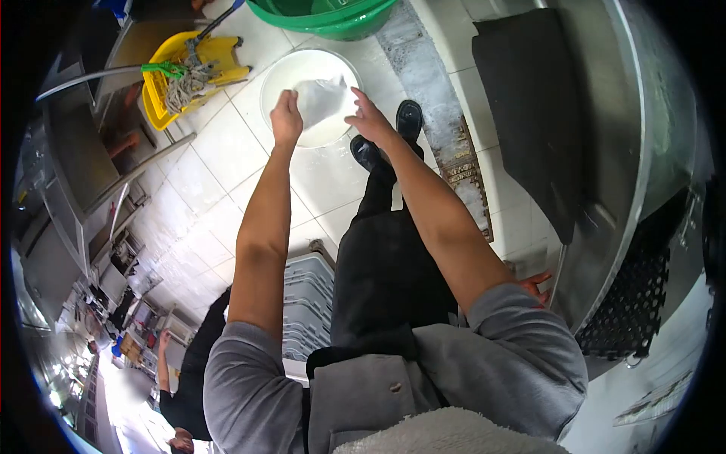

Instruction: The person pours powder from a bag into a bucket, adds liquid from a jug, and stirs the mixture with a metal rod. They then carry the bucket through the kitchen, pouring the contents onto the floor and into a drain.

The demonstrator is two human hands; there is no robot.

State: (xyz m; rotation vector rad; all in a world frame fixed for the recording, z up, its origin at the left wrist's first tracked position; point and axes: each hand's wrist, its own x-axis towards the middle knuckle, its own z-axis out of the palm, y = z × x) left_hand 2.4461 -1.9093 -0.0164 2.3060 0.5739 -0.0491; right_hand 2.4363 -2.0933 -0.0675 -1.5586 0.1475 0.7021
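Note:
A round white tub (272,76) stands on the tiled floor in front of my feet. Over its mouth is a greyish, shiny, see-through piece (325,100) that looks like thin plastic; its exact kind is unclear. My left hand (286,119) is closed at the left edge of this piece. On the other side, my right hand (370,119) reaches over the tub's right rim, thumb and fingers spread apart close to the piece.
A green basin (325,21) is beyond the tub. At upper left stands a yellow mop bucket (159,94) with a mop (189,87). Grey crates (306,303) sit by my left side. A person in black (193,386) is at lower left. A steel counter (612,151) runs along the right.

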